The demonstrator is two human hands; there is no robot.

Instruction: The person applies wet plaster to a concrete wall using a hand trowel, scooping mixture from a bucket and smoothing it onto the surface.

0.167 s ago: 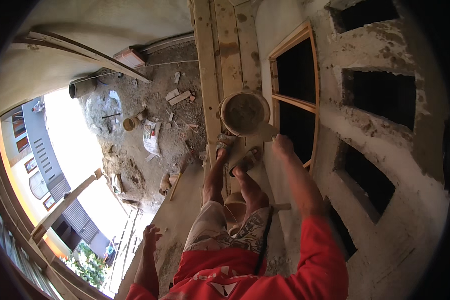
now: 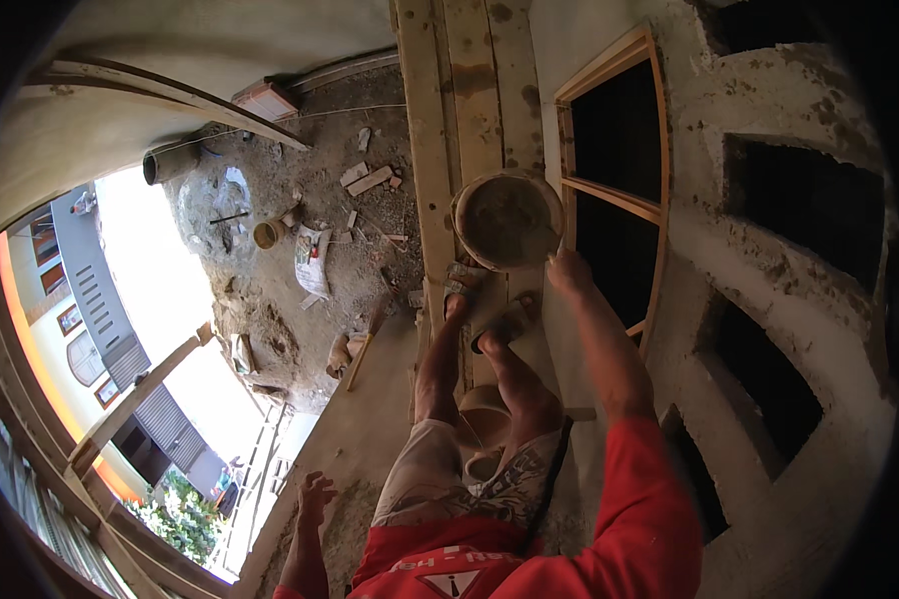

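My right hand (image 2: 569, 274) is closed around the handle of a trowel, mostly hidden by the fingers. The trowel's grey blade (image 2: 540, 243) dips into the near right side of a round bucket (image 2: 461, 232). Wet grey mortar (image 2: 497, 214) lies inside the bucket, which stands on wooden planks just beyond my sandalled feet. Off to the lower left, my left hand (image 2: 316, 496) hangs in the air with loosely bent, parted fingers and holds nothing.
Planks (image 2: 474, 85) run forward beside a rough wall with a wooden window frame (image 2: 614, 200) and dark openings. Far below on the left, the ground holds a sack (image 2: 312, 262), a small bucket (image 2: 268, 235) and broken bricks (image 2: 370, 180). Another bucket (image 2: 484, 414) stands below my legs.
The trowel blade has gone from beside the bucket's rim to inside it, over the mortar. The whole view has shifted slightly.
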